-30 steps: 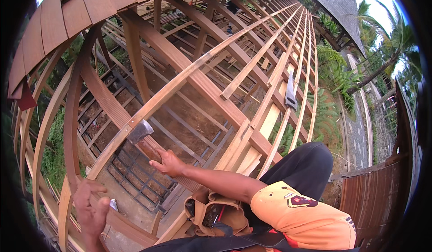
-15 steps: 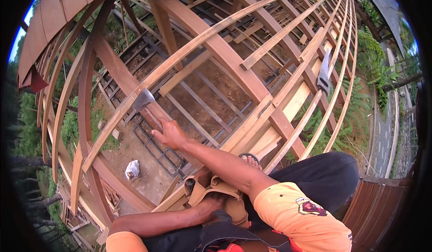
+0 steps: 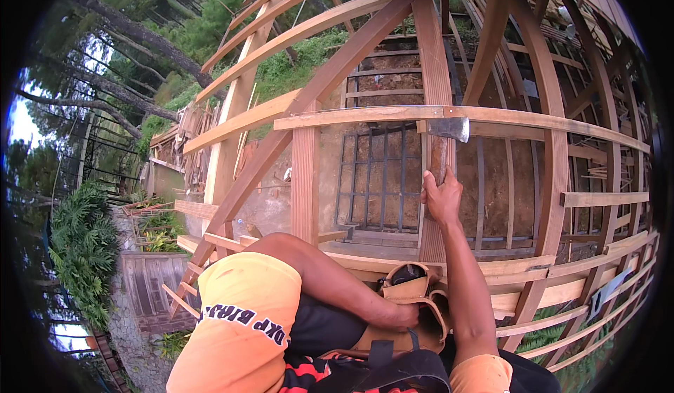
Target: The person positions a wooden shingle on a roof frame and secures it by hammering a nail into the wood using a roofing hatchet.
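Note:
My right hand [image 3: 442,198] grips the wooden handle of a hatchet [image 3: 440,151], whose steel head lies against a horizontal wooden batten [image 3: 351,115]. The handle runs along a reddish rafter [image 3: 431,56] beneath it. My left hand [image 3: 406,316] reaches into a tan leather tool pouch [image 3: 368,338] at my waist; its fingers are hidden inside.
A handsaw [image 3: 609,291] rests on battens at the right. Curved rafters [image 3: 544,87] form an open roof frame over a dark metal grid [image 3: 379,161] on dirt below. Piled timber [image 3: 196,129], trees and a stone path [image 3: 151,365] lie to the left, shingles at the top right.
My view has swung toward the left, bringing more trees in. My left hand, raised beside a beam earlier, has moved into the pouch. My right hand stays on the hatchet.

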Tool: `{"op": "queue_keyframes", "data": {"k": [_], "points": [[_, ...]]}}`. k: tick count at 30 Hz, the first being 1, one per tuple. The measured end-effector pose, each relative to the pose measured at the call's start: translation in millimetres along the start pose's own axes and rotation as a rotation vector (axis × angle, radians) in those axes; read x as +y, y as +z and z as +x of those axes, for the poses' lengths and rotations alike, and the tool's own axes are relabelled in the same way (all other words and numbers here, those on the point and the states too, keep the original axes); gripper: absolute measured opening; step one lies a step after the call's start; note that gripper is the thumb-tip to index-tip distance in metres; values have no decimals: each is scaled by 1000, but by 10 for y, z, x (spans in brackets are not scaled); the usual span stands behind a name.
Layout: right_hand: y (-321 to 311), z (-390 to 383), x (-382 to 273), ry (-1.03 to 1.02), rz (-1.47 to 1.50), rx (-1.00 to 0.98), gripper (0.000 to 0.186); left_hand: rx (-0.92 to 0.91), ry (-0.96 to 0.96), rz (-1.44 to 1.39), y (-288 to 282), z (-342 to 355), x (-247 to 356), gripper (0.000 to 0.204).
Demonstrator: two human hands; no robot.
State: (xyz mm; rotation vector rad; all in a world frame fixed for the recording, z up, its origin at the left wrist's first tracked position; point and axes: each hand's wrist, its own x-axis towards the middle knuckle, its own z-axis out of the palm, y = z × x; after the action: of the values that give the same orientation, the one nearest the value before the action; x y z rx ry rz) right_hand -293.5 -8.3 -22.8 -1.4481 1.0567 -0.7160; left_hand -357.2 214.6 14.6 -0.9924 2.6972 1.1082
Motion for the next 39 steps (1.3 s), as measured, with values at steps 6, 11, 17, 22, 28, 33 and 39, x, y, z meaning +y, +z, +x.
{"op": "queue_keyframes", "data": {"k": [6, 11, 17, 22, 28, 33, 39], "points": [[-100, -20, -148, 24, 52, -6, 29, 1, 80, 36, -176, 107, -26, 48], [-38, -42, -38, -7, 0, 19, 30, -33, 179, 77, -304, 68, -33, 44], [-68, -33, 51, -34, 43, 68, 28, -146, 377, 102, -543, -68, 2, 41], [15, -66, 16, -29, 49, -7, 25, -280, 526, -50, -905, -613, -178, 38], [-70, -4, -102, 2, 33, 12, 25, 59, 136, -900, -1762, -1700, -678, 18], [-68, -45, -90, -19, 47, 6, 23, 1131, -260, -1154, -1779, -2793, -1825, 16], [-10, -74, -103, 38, 27, -10, 21, 1852, -539, -887, -1295, -3338, -3081, 11]]}}
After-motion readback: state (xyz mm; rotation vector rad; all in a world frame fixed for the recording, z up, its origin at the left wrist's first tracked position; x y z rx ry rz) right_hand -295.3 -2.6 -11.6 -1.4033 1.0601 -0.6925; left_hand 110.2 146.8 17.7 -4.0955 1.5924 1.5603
